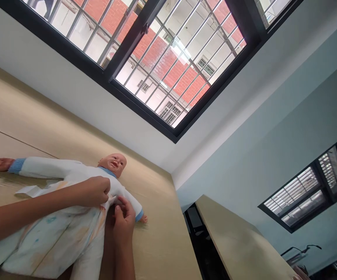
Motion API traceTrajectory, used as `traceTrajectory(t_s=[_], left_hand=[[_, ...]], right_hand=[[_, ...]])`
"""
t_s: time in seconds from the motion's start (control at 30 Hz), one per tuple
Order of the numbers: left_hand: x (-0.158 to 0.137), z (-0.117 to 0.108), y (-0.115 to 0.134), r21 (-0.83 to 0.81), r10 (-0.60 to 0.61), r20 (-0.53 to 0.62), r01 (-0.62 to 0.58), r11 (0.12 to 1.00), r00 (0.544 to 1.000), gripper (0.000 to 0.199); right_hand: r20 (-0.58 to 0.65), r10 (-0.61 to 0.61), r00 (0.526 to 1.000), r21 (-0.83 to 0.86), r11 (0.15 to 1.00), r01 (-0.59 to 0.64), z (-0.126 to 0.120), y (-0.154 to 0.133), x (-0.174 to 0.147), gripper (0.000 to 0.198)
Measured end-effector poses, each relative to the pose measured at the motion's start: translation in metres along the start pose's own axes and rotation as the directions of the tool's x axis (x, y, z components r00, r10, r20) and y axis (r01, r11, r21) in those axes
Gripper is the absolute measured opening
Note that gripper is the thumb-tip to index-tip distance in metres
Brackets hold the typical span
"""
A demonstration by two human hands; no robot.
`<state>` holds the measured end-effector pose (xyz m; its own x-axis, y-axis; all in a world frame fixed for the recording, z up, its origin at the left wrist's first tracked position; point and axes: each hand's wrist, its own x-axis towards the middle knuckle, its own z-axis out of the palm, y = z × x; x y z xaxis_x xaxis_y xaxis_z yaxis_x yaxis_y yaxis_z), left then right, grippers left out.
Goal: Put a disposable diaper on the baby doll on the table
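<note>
A baby doll in a white suit with blue cuffs lies on its back, arms spread. A white diaper with pale orange and blue print covers its lower body. My left hand is closed, knuckles up, at the diaper's upper edge over the doll's belly; its fingertips are hidden. Just beside it, my right hand pinches the diaper's white side edge near the doll's arm. On the far left side, a white diaper tab sticks out loose.
The doll lies on a tan tabletop set against a white wall below a barred window. A second tan table stands to the right across a dark gap. At lower right, a pair of glasses and part of a person show.
</note>
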<state>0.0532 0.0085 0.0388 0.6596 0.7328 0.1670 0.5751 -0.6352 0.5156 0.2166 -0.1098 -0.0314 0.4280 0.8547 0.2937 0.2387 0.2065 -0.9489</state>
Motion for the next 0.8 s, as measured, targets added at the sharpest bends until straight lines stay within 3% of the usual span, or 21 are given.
traceTrajectory(t_s=[0.1, 0.2, 0.47, 0.67, 0.73, 0.8], left_hand=[[0.0, -0.002, -0.001, -0.005, -0.006, 0.016, 0.006, 1.0, 1.0, 0.023], [0.0, -0.003, -0.003, -0.015, 0.002, 0.024, -0.001, 1.0, 1.0, 0.02], [0.002, -0.005, -0.007, -0.032, 0.044, 0.052, -0.042, 0.999, 0.998, 0.02], [0.001, -0.003, -0.008, -0.016, 0.06, 0.048, -0.059, 0.998, 0.997, 0.007], [-0.001, -0.004, -0.008, 0.006, 0.056, 0.028, -0.056, 0.998, 0.998, 0.005], [-0.004, -0.007, -0.007, 0.038, 0.038, -0.004, -0.038, 0.999, 0.999, 0.009]], right_hand=[[0.004, 0.063, 0.998, 0.033, 0.997, -0.063, -0.01, -0.008, 0.004, 0.031], [0.137, 0.133, 0.982, 0.07, 0.987, -0.143, -0.016, -0.021, 0.002, 0.025], [0.412, 0.277, 0.868, 0.03, 0.948, -0.317, -0.017, -0.038, -0.009, 0.024], [0.298, 0.198, 0.934, 0.164, 0.953, -0.255, -0.007, -0.011, -0.006, 0.035], [0.197, 0.151, 0.969, 0.117, 0.977, -0.176, 0.001, -0.007, -0.007, 0.035], [0.093, 0.015, 0.996, 0.013, 1.0, -0.016, 0.009, -0.01, -0.009, 0.033]])
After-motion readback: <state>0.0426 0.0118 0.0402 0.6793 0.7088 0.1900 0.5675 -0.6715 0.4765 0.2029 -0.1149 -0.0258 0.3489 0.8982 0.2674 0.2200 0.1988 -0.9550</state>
